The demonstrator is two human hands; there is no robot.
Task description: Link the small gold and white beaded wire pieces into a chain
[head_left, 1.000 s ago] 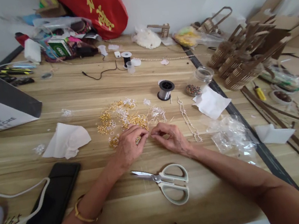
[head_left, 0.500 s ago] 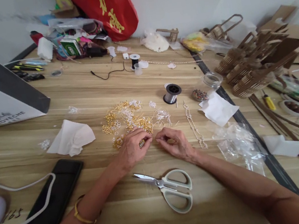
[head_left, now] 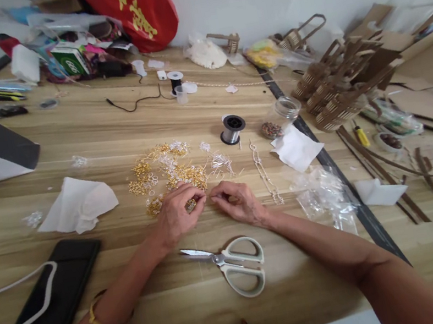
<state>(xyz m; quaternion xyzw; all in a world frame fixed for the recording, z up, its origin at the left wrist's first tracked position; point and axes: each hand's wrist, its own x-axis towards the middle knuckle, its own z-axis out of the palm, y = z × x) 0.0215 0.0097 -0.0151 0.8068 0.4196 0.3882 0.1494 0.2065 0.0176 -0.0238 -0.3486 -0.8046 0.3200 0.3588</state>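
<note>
My left hand (head_left: 181, 210) is closed in a pinch at the near edge of a pile of small gold and silver jewellery findings (head_left: 189, 175). Facing it with a small gap between the fingertips, my right hand (head_left: 238, 201) is pinched as well. Whatever either hand holds is too small to make out. Below both hands lie scissors (head_left: 228, 265) with pale handles, their blades pointing left. A beaded chain (head_left: 262, 173) rests to the right of my right hand. Thin silver pins (head_left: 222, 164) lie just beyond it.
A spool of wire (head_left: 232, 129) stands behind the pile. White paper (head_left: 77, 203) and a black case (head_left: 43, 307) lie left. On the right are a glass jar (head_left: 287, 109), clear plastic bags (head_left: 325, 193) and small woven baskets (head_left: 338, 90). A red bag (head_left: 140, 13) leans at the back.
The view has turned to the right, so everything appears further left. Both hands keep their pinched pose, close together in front of the pile.
</note>
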